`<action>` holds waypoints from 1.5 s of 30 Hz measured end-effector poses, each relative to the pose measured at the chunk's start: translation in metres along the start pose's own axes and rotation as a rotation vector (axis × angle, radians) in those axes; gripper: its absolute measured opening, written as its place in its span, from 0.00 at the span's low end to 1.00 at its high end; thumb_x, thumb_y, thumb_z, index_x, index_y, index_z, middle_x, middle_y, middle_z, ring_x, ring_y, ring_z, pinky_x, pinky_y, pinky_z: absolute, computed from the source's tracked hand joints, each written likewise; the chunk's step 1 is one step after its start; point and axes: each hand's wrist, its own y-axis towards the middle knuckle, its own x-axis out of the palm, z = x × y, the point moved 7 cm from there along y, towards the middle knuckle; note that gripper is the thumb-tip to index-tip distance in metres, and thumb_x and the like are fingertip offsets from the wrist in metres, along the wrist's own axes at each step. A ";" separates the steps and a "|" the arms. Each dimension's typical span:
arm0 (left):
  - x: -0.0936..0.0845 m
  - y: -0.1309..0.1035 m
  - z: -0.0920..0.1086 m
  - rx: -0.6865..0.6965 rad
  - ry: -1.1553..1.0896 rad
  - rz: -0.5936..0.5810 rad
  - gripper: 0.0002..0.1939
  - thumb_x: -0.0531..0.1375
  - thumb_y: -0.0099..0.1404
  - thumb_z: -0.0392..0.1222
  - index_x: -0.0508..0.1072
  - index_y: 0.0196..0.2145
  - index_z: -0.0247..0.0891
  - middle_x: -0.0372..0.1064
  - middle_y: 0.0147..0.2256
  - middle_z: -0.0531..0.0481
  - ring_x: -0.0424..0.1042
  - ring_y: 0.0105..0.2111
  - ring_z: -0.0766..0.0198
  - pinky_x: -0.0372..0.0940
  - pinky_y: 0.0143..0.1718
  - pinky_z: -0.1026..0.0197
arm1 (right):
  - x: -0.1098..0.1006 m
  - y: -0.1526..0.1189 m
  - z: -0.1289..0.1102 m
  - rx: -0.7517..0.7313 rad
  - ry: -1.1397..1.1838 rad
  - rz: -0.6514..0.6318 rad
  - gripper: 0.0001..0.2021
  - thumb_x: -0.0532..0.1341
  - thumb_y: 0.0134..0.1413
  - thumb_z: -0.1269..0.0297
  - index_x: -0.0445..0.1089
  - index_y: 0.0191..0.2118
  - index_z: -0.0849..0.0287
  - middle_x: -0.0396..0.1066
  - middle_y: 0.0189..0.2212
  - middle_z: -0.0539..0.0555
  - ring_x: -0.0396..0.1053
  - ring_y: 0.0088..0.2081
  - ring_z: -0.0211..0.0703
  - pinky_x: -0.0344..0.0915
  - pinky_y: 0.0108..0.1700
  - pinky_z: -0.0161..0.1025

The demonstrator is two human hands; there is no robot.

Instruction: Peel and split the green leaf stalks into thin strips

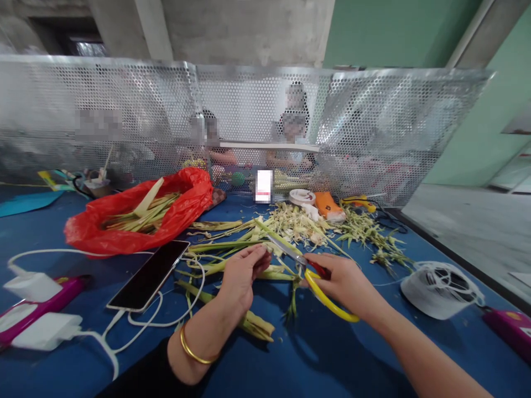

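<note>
My right hand [342, 279] grips scissors with yellow and red handles [327, 298]. Their blades point up and left, a little apart from my left hand, over the dried plant material. My left hand [244, 271] is closed in a pinch, its fingertips near the blades on a pale plant piece [267, 250]; the held end is partly hidden by the fingers. Long green and tan stalks [224, 246] lie under and beyond my left hand. A small green sprig [292, 301] hangs below the scissors. Behind them spreads a heap of pale trimmings [290, 221].
A red plastic bag [182, 204] of stalks sits at the left, beside a phone [149, 276] with white cables. Purple power strips [66, 296] flank both sides. A white spool [440, 287] is at right. Beyond a perforated metal screen [257, 99] are people.
</note>
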 end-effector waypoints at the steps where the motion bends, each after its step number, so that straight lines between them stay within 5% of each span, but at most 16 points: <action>1: 0.000 0.000 0.001 0.001 0.002 0.005 0.04 0.66 0.49 0.34 0.77 0.26 0.32 0.75 0.24 0.46 0.73 0.25 0.67 0.68 0.31 0.66 | -0.005 0.001 0.006 0.015 -0.018 0.034 0.18 0.61 0.50 0.53 0.73 0.46 0.53 0.75 0.35 0.53 0.71 0.36 0.46 0.64 0.39 0.38; 5: 0.001 0.000 0.003 -0.006 0.015 -0.011 0.03 0.65 0.51 0.36 0.76 0.25 0.33 0.75 0.24 0.47 0.73 0.25 0.68 0.68 0.30 0.66 | -0.031 0.003 0.035 0.124 -0.188 0.159 0.21 0.60 0.51 0.53 0.71 0.50 0.54 0.75 0.41 0.56 0.72 0.39 0.49 0.64 0.40 0.39; 10: 0.004 -0.004 0.008 -0.017 0.045 -0.023 0.04 0.64 0.52 0.36 0.77 0.26 0.32 0.76 0.28 0.45 0.73 0.27 0.67 0.68 0.29 0.67 | -0.053 0.002 0.069 0.271 -0.546 0.067 0.20 0.58 0.51 0.53 0.71 0.49 0.53 0.76 0.34 0.56 0.72 0.34 0.49 0.60 0.32 0.38; 19: -0.001 -0.006 0.019 -0.012 0.011 0.048 0.01 0.63 0.51 0.34 0.76 0.25 0.33 0.76 0.28 0.47 0.71 0.25 0.70 0.65 0.24 0.70 | -0.028 0.009 0.092 0.319 -0.637 -0.049 0.19 0.56 0.53 0.56 0.68 0.51 0.54 0.74 0.40 0.57 0.71 0.40 0.47 0.59 0.35 0.37; 24: -0.003 -0.005 0.027 0.018 -0.027 0.016 0.05 0.65 0.50 0.37 0.77 0.26 0.34 0.75 0.29 0.49 0.70 0.26 0.71 0.65 0.26 0.71 | -0.015 0.006 0.081 0.298 -0.671 -0.079 0.14 0.57 0.54 0.60 0.72 0.45 0.58 0.72 0.37 0.59 0.71 0.37 0.48 0.60 0.33 0.37; 28: -0.003 -0.006 0.030 0.024 -0.063 -0.005 0.07 0.66 0.48 0.36 0.77 0.28 0.34 0.75 0.29 0.48 0.70 0.25 0.71 0.65 0.26 0.71 | -0.022 0.023 0.041 0.200 -0.509 0.154 0.13 0.53 0.59 0.65 0.75 0.39 0.56 0.73 0.39 0.57 0.70 0.38 0.45 0.61 0.36 0.36; 32: -0.002 -0.006 0.028 0.023 -0.060 -0.023 0.07 0.66 0.48 0.36 0.77 0.28 0.33 0.74 0.28 0.49 0.69 0.24 0.72 0.65 0.25 0.71 | 0.020 0.065 0.001 0.066 -0.195 -0.054 0.08 0.60 0.52 0.62 0.77 0.34 0.53 0.76 0.30 0.49 0.70 0.32 0.39 0.60 0.31 0.31; 38: -0.001 -0.006 0.023 0.014 -0.047 -0.025 0.06 0.65 0.46 0.35 0.76 0.26 0.32 0.73 0.26 0.50 0.69 0.24 0.72 0.66 0.26 0.70 | 0.055 0.101 -0.022 0.101 -0.230 -0.052 0.03 0.64 0.41 0.68 0.75 0.23 0.59 0.73 0.22 0.53 0.67 0.26 0.41 0.54 0.26 0.33; 41: 0.001 -0.007 0.020 0.004 -0.036 -0.039 0.07 0.65 0.46 0.36 0.75 0.26 0.33 0.73 0.25 0.50 0.69 0.24 0.72 0.65 0.25 0.69 | 0.040 0.095 -0.022 0.103 -0.224 0.053 0.06 0.58 0.48 0.68 0.73 0.27 0.59 0.73 0.25 0.52 0.66 0.28 0.39 0.55 0.29 0.33; 45: 0.004 -0.011 0.018 -0.013 -0.022 -0.071 0.10 0.66 0.46 0.38 0.76 0.29 0.33 0.74 0.27 0.49 0.69 0.24 0.71 0.63 0.24 0.70 | -0.009 0.050 -0.016 0.062 -0.216 0.302 0.08 0.54 0.55 0.63 0.68 0.31 0.58 0.71 0.27 0.52 0.66 0.30 0.40 0.57 0.33 0.33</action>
